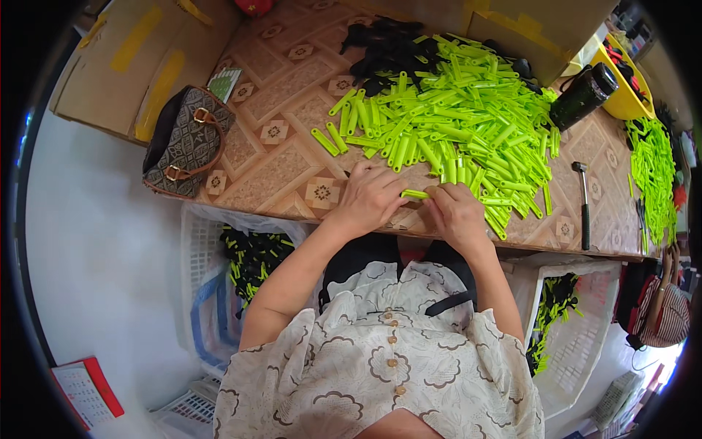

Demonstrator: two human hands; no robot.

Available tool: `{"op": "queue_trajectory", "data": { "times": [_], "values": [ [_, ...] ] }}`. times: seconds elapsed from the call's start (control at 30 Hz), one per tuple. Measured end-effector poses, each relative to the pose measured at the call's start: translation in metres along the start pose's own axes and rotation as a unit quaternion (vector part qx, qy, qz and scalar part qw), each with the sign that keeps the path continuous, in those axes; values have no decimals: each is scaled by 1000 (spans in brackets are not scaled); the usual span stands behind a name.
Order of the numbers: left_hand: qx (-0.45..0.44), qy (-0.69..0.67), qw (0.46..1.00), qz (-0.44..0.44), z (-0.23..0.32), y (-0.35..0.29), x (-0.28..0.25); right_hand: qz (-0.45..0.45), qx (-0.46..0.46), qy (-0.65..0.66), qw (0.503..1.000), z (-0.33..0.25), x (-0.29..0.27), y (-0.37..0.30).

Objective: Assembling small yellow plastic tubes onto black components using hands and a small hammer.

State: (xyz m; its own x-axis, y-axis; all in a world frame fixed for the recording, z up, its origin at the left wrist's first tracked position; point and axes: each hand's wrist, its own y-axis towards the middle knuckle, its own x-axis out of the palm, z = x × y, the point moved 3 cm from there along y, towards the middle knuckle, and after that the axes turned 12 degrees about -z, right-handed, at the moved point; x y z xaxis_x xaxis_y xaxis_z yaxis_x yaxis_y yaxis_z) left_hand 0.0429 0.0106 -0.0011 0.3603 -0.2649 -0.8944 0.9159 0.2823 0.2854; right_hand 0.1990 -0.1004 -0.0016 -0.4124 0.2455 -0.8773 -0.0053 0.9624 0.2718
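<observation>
Between my two hands, near the table's front edge, is a bright green plastic strip (pixel 414 194) with a hole near its end. My left hand (pixel 369 196) is closed at the strip's left end, its fingers bent and mostly hiding what they grip. My right hand (pixel 456 211) pinches the right end between thumb and fingers. Just beyond both hands spreads a large heap of similar green strips (pixel 468 110). Behind it on the left lies a pile of black pieces (pixel 387 47), too dark to make out singly.
A patterned handbag (pixel 189 143) stands at the table's left, beside a cardboard box (pixel 139 58). To the right are a black bottle (pixel 583 96), a small hammer (pixel 583 205) and a yellow bin (pixel 621 80). Crates (pixel 201 256) with green-and-black pieces sit below the table edge.
</observation>
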Motion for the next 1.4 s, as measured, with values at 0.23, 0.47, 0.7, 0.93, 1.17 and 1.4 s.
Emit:
{"op": "queue_trajectory", "data": {
  "times": [0.23,0.47,0.7,0.93,1.17,1.4],
  "values": [
    [0,31,999,-13,2,-11,0,-17,27,38,999,-7,2,-9],
    [-68,48,996,-43,-5,-16,4,140,254,-263,920,127,-85,-98],
    [-81,-31,994,-60,-9,-7,7,-9,393,-287,874,250,-128,-175],
    [-68,35,997,1,-6,-13,10,-20,416,-235,878,285,-137,-201],
    [-80,-44,995,29,-13,-19,14,130,457,145,868,248,-133,-196],
    [-48,26,998,11,-8,-20,13,-101,238,222,940,32,-69,-101]
  ]
}}
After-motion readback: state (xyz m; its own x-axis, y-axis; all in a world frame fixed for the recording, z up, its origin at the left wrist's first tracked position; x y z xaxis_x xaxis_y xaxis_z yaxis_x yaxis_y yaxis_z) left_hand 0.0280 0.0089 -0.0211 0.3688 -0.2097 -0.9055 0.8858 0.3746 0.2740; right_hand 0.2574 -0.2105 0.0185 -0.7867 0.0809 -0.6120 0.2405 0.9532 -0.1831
